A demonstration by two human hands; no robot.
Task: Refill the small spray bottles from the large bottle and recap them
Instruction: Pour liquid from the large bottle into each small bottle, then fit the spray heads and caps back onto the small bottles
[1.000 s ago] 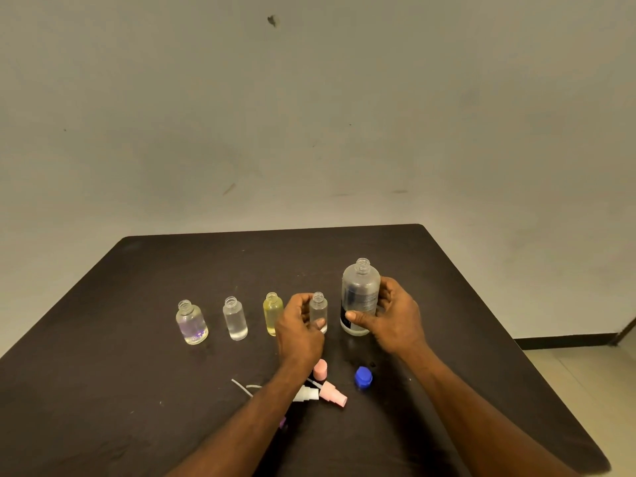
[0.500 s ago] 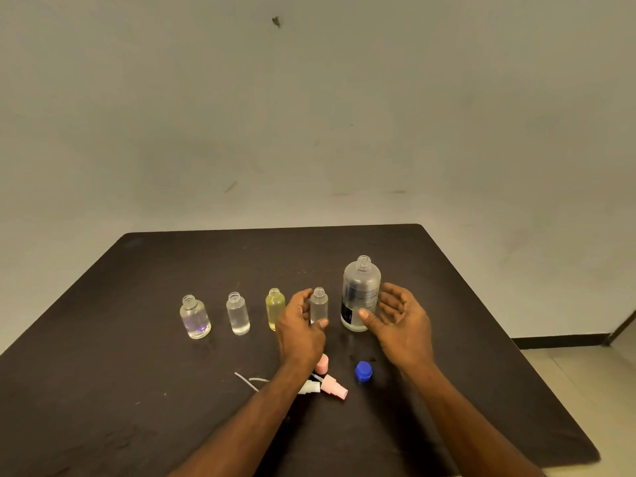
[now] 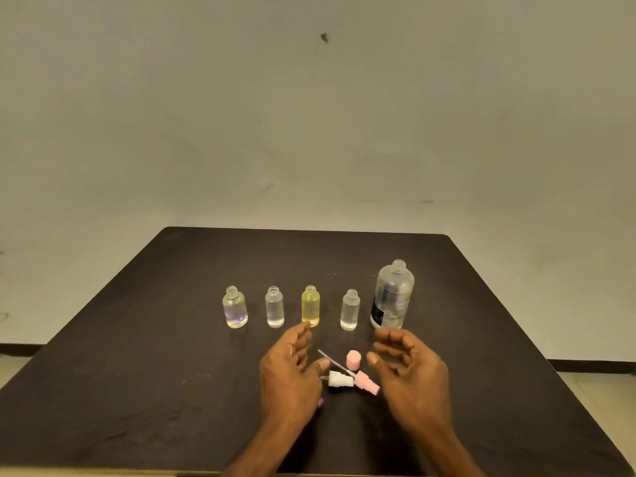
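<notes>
Several small uncapped bottles stand in a row on the dark table [image 3: 172, 356]: a round clear one [image 3: 235, 307], a clear one [image 3: 275, 307], a yellow one [image 3: 310, 306] and a clear one [image 3: 350, 310]. The large clear bottle [image 3: 392, 295], uncapped, stands at the row's right end. In front lie a pink cap [image 3: 353, 360], a white spray head [image 3: 339, 379] and a pink spray head [image 3: 367, 383]. My left hand [image 3: 290, 371] and my right hand [image 3: 411, 368] hover on either side of the caps, fingers relaxed, holding nothing. The blue cap is hidden.
A small purple piece [image 3: 320, 403] peeks out beside my left hand. The table's far edge meets a plain grey wall [image 3: 309, 132]. Floor [image 3: 599, 390] shows past the right edge.
My left hand let go of the rightmost small bottle and my right hand drew away from the large bottle. Both hands came back toward me, near the caps.
</notes>
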